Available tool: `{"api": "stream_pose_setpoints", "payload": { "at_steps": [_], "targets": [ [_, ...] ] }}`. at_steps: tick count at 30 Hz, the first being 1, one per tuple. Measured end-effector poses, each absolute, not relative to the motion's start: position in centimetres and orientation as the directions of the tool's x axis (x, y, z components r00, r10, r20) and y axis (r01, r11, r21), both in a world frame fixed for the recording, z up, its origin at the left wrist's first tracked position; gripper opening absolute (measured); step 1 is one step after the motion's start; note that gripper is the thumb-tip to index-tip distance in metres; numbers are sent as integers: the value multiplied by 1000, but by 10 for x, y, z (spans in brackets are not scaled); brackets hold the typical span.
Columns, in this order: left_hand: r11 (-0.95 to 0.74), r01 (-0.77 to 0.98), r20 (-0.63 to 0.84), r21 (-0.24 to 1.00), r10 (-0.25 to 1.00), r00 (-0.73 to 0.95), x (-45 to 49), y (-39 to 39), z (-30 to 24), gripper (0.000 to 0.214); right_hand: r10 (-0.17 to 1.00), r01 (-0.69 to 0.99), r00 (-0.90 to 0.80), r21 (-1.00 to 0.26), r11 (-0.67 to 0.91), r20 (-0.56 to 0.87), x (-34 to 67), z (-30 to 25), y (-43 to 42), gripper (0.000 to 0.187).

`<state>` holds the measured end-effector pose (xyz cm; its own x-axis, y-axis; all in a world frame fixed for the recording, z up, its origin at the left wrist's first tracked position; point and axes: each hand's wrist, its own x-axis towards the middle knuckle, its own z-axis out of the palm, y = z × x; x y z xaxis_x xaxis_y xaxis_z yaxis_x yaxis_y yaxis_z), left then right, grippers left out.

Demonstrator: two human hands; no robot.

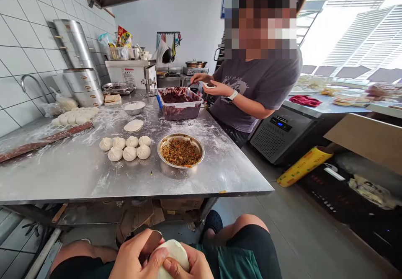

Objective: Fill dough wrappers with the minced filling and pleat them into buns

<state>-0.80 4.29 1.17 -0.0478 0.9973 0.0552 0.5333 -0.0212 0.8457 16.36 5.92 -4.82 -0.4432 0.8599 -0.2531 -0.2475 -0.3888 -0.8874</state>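
We've got our L hand (137, 259) & R hand (197, 265) clamped on a round of bun dough (172, 256) over our lap, below the steel surface (78, 174) w/ 7 raw buns (130, 153) & a bowl of filling (181, 135)

The dough wrapper (172, 257) looks smooth and matt, while the brushed stainless-steel worktable (220, 178) is floury in patches — beside it, a glossy clear plastic tub (185, 112) and a smooth wooden rolling pin (44, 141).

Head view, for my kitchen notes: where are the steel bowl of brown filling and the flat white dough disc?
Steel bowl of brown filling (180, 166), head view, front rim.
Flat white dough disc (133, 125), head view, middle.
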Motion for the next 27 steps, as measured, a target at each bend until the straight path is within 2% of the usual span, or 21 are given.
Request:
{"api": "stream_pose_setpoints", "payload": {
  "at_steps": [3,6,10,13,15,16,18,21,24,27],
  "targets": [
    [24,496,-7,868,999,-36,-10,41,11,35,827,-184,-504,-904,-385,-249,167,-29,59,54],
    [25,450,-13,893,999,-30,-8,39,15,34,759,-238,-596,-845,-480,-263,171,-17,58,55],
    [26,454,16,890,996,-87,-16,43,19,34,799,-338,-534,-796,-502,-277,173,-17,54,51],
    [4,532,2,847,1000,-12,-23,47,19,32,803,-467,-470,-668,-579,-367,174,-15,53,57],
    [-70,572,35,817,997,72,-21,48,17,27,778,-518,-485,-586,-623,-398,175,-11,53,60],
    [-106,572,59,814,993,100,-19,48,16,25,778,-508,-481,-595,-623,-404,175,-10,54,58],
    [-117,545,78,830,992,95,-13,46,14,26,801,-424,-457,-696,-579,-387,175,-9,55,49],
    [-12,534,30,845,999,-25,-6,42,12,32,835,-316,-453,-820,-477,-312,173,-13,56,46],
    [-10,588,32,809,999,-28,-7,43,12,38,850,-425,-422,-759,-494,-317,173,-18,54,53],
    [-71,616,11,785,995,100,-12,45,11,36,824,-428,-476,-739,-521,-306,176,-21,54,60]
  ]
}}
